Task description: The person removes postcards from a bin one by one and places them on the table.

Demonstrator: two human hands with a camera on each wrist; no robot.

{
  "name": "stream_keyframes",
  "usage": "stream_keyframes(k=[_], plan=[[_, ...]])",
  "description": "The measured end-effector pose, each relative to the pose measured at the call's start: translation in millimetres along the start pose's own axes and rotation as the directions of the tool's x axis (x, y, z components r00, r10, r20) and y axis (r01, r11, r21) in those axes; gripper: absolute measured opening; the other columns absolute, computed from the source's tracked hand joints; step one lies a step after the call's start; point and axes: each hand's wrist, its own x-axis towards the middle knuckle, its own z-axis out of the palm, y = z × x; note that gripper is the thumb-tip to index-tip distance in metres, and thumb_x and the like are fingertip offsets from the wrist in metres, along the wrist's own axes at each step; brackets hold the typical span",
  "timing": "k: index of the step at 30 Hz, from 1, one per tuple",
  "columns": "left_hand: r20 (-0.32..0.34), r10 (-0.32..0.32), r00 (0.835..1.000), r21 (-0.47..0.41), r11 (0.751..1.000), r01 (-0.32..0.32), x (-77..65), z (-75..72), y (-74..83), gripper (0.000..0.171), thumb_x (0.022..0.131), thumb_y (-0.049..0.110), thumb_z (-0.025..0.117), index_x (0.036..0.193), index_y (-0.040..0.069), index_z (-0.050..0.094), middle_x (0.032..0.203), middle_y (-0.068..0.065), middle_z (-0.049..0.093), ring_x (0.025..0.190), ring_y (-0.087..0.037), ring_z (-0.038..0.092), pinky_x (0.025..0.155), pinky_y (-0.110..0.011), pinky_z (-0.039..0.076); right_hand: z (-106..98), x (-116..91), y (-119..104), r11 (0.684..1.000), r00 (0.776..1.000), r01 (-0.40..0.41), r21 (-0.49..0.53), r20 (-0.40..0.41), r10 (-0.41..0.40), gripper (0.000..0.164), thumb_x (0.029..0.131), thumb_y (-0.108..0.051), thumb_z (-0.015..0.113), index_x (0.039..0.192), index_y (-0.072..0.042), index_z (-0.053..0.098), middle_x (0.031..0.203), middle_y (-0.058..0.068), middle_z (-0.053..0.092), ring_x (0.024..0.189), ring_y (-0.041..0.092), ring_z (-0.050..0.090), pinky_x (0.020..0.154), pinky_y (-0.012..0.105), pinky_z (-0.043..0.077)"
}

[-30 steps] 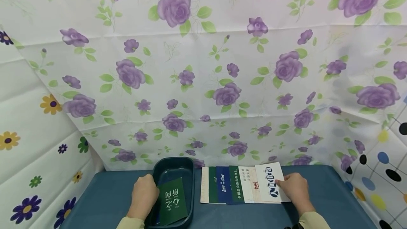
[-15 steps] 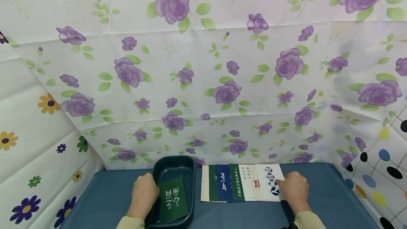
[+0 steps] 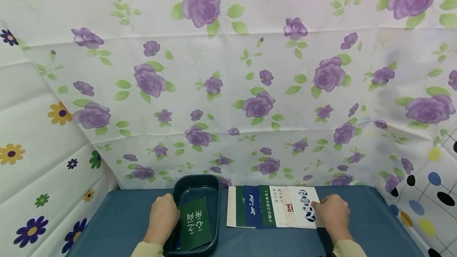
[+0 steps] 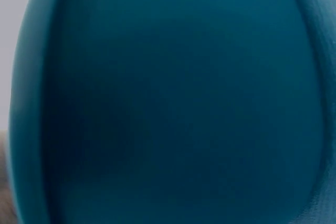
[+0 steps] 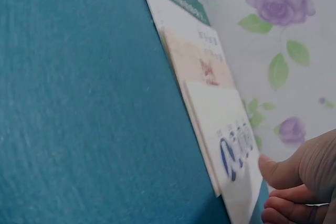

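Observation:
My left hand (image 3: pixel 163 214) grips the left rim of a deep teal plastic tray (image 3: pixel 215 209), whose inside wall (image 4: pixel 184 98) fills the left wrist view. A green card (image 3: pixel 195 225) with white characters lies tilted in the tray, over a blue one mostly hidden. To the right, several printed cards overlap in a row. At its right end is a white card (image 3: pixel 301 207) with dark blue characters. My right hand (image 3: pixel 333 213) pinches this card's right edge; in the right wrist view the thumb (image 5: pixel 274 170) is at the edge, the other fingers curled below.
In the row, a blue card (image 3: pixel 252 209), a green card (image 3: pixel 265 209) and a peach card with red print (image 3: pixel 289 208) partly cover one another. A blue-green cloth (image 3: pixel 118 225) covers the table. Flowered sheeting (image 3: pixel 228 90) stands close behind the cards.
The white card, slightly tilted a second ago, now lies squarer with the row, with the right hand still at its edge. My left hand and the tray stay put.

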Motion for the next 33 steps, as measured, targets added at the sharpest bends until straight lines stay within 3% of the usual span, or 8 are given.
stream_keyframes(k=[4, 7, 11, 17, 26, 33], plan=[[-0.014, 0.003, 1.0, 0.003, 1.0, -0.003, -0.4, 0.7, 0.6, 0.007, 0.076, 0.0, 0.057, 0.072, 0.003, 0.051, 0.062, -0.01, 0.049, 0.054, -0.027, 0.055, 0.046, -0.038, 0.043, -4.9, -5.8, -12.0, 0.998, 0.997, 0.059, 0.024, -0.046, -0.058, 0.03, 0.076, -0.032, 0.073, 0.072, -0.005, 0.062, 0.061, 0.006, 0.054, 0.055, 0.022, 0.05, 0.051, 0.041, 0.039], [-0.019, 0.001, 1.0, 0.011, 1.0, 0.0, -0.3, 0.6, 0.6, 0.006, 0.075, -0.001, 0.057, 0.073, 0.002, 0.052, 0.062, -0.011, 0.05, 0.054, -0.028, 0.055, 0.046, -0.038, 0.043, -7.0, -12.8, -28.9, 0.986, 0.985, 0.154, 0.056, -0.089, -0.149, 0.033, 0.078, -0.034, 0.072, 0.083, -0.002, 0.065, 0.07, 0.01, 0.058, 0.055, 0.02, 0.051, 0.05, 0.039, 0.041], [-0.009, -0.001, 1.0, 0.018, 1.0, 0.001, 0.1, 0.9, 1.8, 0.004, 0.076, -0.001, 0.057, 0.075, 0.001, 0.054, 0.064, -0.011, 0.051, 0.057, -0.029, 0.056, 0.048, -0.04, 0.044, -7.0, -25.2, -56.2, 0.953, 0.955, 0.281, 0.109, -0.127, -0.267, 0.045, 0.08, -0.035, 0.071, 0.106, 0.001, 0.064, 0.095, 0.017, 0.063, 0.07, 0.024, 0.059, 0.06, 0.043, 0.047], [-0.008, -0.005, 1.0, 0.018, 1.0, 0.006, 1.1, 1.8, 2.4, 0.004, 0.076, 0.0, 0.058, 0.077, 0.0, 0.055, 0.065, -0.012, 0.053, 0.058, -0.03, 0.057, 0.048, -0.04, 0.044, -3.9, -48.6, -104.2, 0.904, 0.92, 0.387, 0.182, -0.143, -0.365, 0.043, 0.08, -0.036, 0.071, 0.105, -0.002, 0.065, 0.096, 0.011, 0.064, 0.077, 0.023, 0.061, 0.066, 0.041, 0.048], [-0.013, 0.0, 1.0, 0.018, 1.0, 0.0, 2.1, 4.7, 1.1, 0.004, 0.076, 0.0, 0.058, 0.076, 0.0, 0.055, 0.066, -0.013, 0.054, 0.059, -0.03, 0.057, 0.049, -0.041, 0.045, 9.0, -90.4, -169.0, 0.852, 0.88, 0.473, 0.223, -0.071, -0.47, 0.044, 0.078, -0.038, 0.073, 0.106, -0.005, 0.065, 0.098, 0.008, 0.064, 0.087, 0.021, 0.06, 0.068, 0.034, 0.049], [0.001, 0.011, 1.0, 0.029, 1.0, -0.011, 1.1, 8.3, 3.0, 0.004, 0.076, 0.0, 0.059, 0.076, 0.001, 0.055, 0.064, -0.01, 0.052, 0.059, -0.029, 0.056, 0.049, -0.04, 0.045, 22.4, -121.4, -205.9, 0.811, 0.829, 0.542, 0.221, 0.019, -0.559, 0.05, 0.079, -0.043, 0.07, 0.111, -0.005, 0.063, 0.101, 0.009, 0.061, 0.088, 0.022, 0.059, 0.068, 0.034, 0.048]])
